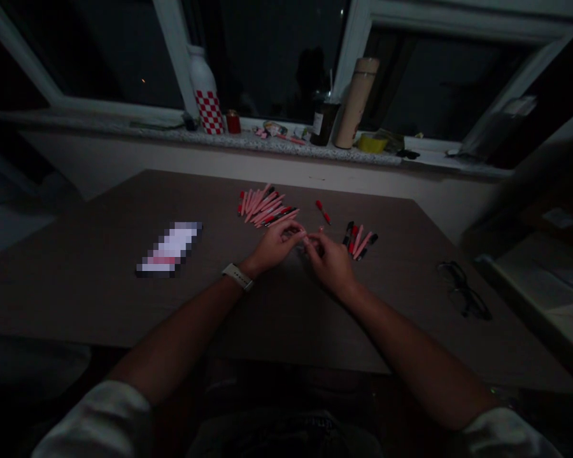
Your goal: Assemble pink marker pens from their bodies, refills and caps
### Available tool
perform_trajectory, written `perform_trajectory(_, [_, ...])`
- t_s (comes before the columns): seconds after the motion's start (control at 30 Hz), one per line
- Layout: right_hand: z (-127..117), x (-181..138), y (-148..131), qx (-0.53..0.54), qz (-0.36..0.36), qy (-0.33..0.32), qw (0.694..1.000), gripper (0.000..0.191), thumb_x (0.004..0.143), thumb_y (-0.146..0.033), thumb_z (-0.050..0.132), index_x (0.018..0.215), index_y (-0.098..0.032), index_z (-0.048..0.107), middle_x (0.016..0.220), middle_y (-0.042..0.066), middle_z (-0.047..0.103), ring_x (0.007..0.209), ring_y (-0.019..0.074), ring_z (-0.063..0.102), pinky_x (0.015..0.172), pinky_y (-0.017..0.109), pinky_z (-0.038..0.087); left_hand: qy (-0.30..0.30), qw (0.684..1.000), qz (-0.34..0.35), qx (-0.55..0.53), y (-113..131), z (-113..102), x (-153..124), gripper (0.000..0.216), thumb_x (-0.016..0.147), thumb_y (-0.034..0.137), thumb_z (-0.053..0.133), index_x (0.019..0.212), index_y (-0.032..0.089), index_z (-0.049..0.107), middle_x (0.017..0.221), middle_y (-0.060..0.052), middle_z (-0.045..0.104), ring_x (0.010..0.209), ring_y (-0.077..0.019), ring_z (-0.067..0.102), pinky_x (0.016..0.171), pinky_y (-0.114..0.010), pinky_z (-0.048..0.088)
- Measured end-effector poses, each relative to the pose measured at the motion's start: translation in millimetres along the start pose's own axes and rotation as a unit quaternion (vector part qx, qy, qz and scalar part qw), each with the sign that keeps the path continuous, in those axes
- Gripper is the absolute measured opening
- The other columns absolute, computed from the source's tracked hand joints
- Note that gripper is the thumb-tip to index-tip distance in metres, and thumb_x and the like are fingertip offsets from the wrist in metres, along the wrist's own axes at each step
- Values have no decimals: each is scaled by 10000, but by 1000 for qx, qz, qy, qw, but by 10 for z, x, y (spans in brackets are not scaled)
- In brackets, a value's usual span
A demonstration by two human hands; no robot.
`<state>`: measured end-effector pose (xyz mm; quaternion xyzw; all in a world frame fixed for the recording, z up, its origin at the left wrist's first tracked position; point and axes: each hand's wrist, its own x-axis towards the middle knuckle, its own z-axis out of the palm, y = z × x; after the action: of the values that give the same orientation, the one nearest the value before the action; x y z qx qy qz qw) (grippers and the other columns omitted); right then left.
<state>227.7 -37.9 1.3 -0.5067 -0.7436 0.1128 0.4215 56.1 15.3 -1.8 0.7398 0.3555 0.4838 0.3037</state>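
Left hand [277, 246] and right hand [333, 262] meet, fingers curled, any hold unclear, above a matte brown bench [286, 318]; slim, rod-shaped pink, red and black pens [266, 205] lie heaped beyond the left.

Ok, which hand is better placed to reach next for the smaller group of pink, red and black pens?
Probably the right hand: it is beside that smaller group of pink, red and black pens, while the left hand is nearer the larger pink-and-red pen pile.

Pens [266, 207] on table [291, 318], phone [172, 248] left, glasses [466, 294] right, bottles [204, 86] behind
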Motion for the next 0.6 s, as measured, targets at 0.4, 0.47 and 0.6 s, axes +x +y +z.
perform_trajectory(0.4, [-87,127,124,65,72,144,985,271,978,-429,525,1013,-203,670,914,91,758,819,204,711,848,364,537,-75,949,81,296,-194,-112,-27,241,976,315,574,1070,192,758,1123,-109,657,1135,-284,552,1035,-457,442])
perform_trajectory(0.47, [-80,145,157,69,80,156,982,280,976,-433,524,1006,-194,668,918,99,759,825,206,707,870,385,533,-102,934,101,326,-193,-111,-31,238,971,298,579,1067,206,777,1131,-115,636,1161,-295,530,1048,-472,426])
perform_trajectory(0.6, [-56,168,216,64,89,169,979,288,972,-434,528,983,-185,674,878,98,760,824,209,705,884,391,524,-130,925,112,340,-184,-81,-23,212,956,271,603,1032,238,798,1142,-110,628,1190,-305,512,1073,-488,388])
